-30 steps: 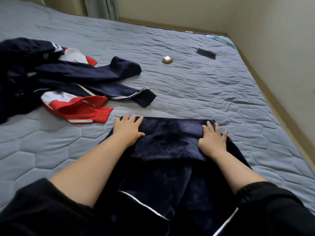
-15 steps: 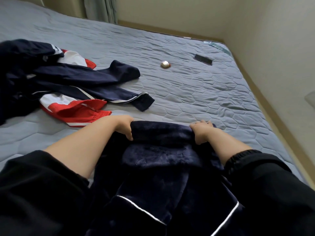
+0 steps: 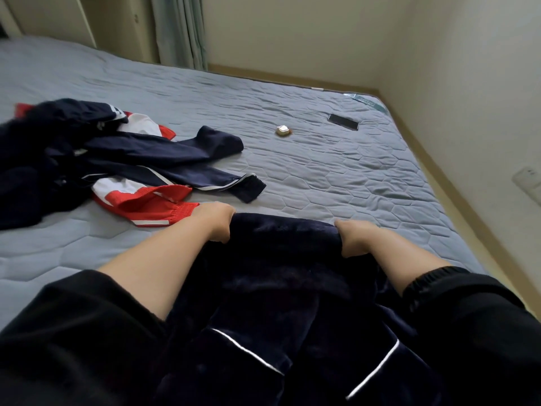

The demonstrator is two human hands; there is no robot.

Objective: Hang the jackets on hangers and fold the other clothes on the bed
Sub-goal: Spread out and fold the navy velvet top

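Observation:
A dark navy fleece garment (image 3: 281, 276) with thin white piping lies in front of me on the grey quilted bed (image 3: 336, 177). My left hand (image 3: 215, 222) grips the left end of its far folded edge, fingers curled under the cloth. At the right end of that edge my right hand (image 3: 352, 237) grips it the same way. The edge is lifted slightly off the bed between both fists. A heap of navy, red and white sportswear (image 3: 123, 168) lies to the left, a navy sleeve reaching toward the middle.
A small gold-coloured object (image 3: 283, 131) and a black phone (image 3: 343, 121) lie farther up the bed. The wall runs along the bed's right side, with a wooden frame edge (image 3: 439, 183). Curtains (image 3: 178, 30) hang at the back.
Both hands went from pressing flat on the navy garment to curling round its far edge and lifting it. The camera tilted up, showing more of the room.

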